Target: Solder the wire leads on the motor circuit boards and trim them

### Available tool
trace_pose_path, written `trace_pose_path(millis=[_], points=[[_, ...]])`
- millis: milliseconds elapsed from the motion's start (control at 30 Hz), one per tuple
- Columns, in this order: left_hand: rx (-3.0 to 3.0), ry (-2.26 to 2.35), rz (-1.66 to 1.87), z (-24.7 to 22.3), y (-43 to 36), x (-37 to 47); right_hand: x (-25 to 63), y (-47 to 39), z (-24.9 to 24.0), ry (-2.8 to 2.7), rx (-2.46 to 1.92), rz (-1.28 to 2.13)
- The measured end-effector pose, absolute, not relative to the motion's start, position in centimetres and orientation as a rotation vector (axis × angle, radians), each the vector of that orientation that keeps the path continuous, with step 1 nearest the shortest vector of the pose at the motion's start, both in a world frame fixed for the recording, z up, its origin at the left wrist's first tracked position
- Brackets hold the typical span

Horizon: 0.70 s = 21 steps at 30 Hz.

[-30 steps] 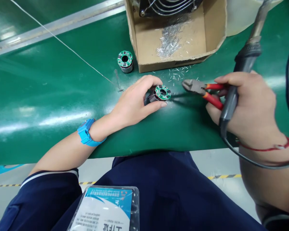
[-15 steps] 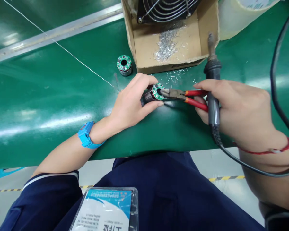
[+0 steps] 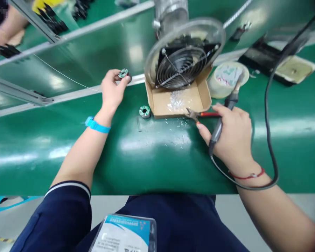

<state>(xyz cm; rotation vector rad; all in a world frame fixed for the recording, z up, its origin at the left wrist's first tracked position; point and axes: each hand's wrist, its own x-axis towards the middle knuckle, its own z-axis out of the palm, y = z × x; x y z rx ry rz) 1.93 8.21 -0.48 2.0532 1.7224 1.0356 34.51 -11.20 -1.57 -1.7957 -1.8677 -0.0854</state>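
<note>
The small round motor part with a green circuit board on top (image 3: 124, 74) sits pinched in the fingertips of your left hand (image 3: 111, 89), stretched out over the far edge of the green worktop (image 3: 68, 140). Your right hand (image 3: 231, 134) has its grip closed round the red-handled cutting pliers (image 3: 199, 114) and the black soldering iron (image 3: 224, 113), near the open cardboard box (image 3: 178, 99). A second green-topped round part (image 3: 145, 112) lies just beside that box.

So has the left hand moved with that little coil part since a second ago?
Yes. The left hand carried the coil part away from the person, from just before the cardboard box to beyond its far left corner.
</note>
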Motion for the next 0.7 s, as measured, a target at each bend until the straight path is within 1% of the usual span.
trace_pose_path(millis=[67,167,267,367,467,600,700], points=[[1.966,1.918,0.93,-0.6,10.4,1.6,34.9,-10.8,-1.8,-1.809,-1.734,-0.114],[1.863,2.082,0.826,-0.2,12.6,1.3,35.4,-10.4,-1.9,-1.759,-1.632,-0.105],[1.774,2.144,0.767,0.5,13.5,1.0,36.0,-10.5,-2.1,-1.712,-1.636,-0.059],[1.744,2.139,0.712,1.3,12.4,1.2,36.7,-10.8,-2.5,-1.684,-1.689,0.006],[1.833,1.928,0.667,2.1,8.8,2.1,37.3,-10.9,-2.9,-1.659,-1.72,0.035],[1.898,1.455,0.409,2.6,2.1,3.2,37.2,-10.6,-2.9,-1.671,-1.702,0.027],[1.974,1.284,0.284,2.0,-1.3,3.6,37.1,-10.6,-2.8,-1.68,-1.675,0.018]])
